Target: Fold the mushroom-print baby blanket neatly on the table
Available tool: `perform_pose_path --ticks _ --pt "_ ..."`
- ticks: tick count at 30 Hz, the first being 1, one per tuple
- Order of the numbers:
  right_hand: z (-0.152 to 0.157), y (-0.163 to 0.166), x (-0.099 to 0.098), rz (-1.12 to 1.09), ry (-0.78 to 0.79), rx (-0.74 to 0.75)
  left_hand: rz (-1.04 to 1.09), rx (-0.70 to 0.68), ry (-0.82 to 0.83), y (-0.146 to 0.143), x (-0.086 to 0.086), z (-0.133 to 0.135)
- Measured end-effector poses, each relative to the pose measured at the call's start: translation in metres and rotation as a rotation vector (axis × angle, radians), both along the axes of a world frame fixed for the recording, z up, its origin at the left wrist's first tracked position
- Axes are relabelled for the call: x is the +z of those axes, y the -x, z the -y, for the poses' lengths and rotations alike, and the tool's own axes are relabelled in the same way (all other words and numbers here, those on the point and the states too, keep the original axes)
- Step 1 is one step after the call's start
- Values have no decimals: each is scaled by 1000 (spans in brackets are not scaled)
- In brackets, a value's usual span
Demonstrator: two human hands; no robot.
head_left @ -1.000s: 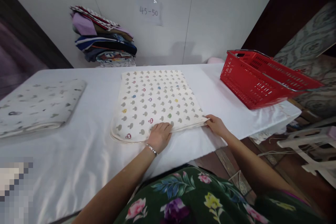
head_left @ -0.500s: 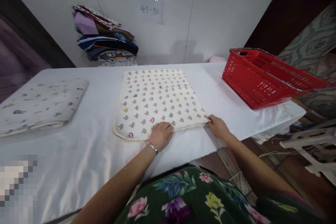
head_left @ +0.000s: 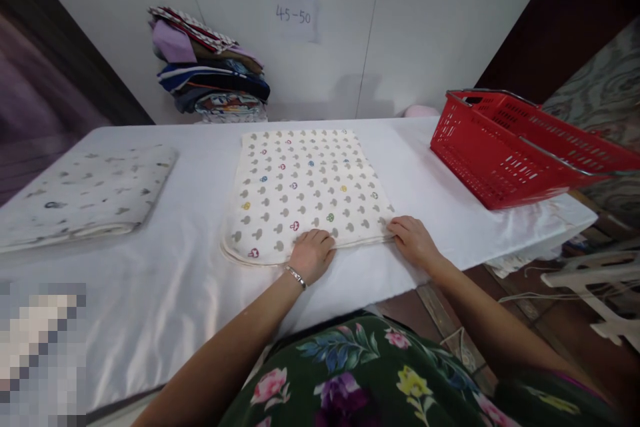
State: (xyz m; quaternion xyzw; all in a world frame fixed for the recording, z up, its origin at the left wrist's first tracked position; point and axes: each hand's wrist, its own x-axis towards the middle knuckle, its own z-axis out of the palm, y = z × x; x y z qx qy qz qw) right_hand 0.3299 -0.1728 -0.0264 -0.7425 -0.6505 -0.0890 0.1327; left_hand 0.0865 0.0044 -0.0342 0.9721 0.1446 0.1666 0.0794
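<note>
Head view: printed cloth (head_left: 306,197) lies folded on the white table (head_left: 190,307). Left hand (head_left: 312,257): fingers extended over its near edge. Right hand (head_left: 416,241): fingers bent at the near right corner; pinch, cannot tell. I judge it light, soft, layers prone to slide; I'd grasp corners, all layers together.

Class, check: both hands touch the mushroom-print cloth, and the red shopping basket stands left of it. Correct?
No: the head view shows the red shopping basket right of the mushroom-print cloth. The left hand and right hand do touch it.
</note>
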Motion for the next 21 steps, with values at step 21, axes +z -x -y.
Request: perform_pose_path --ticks 21 --pt "-11 2 -9 -199 -31 -27 -75 -17 62 -33 7 13"
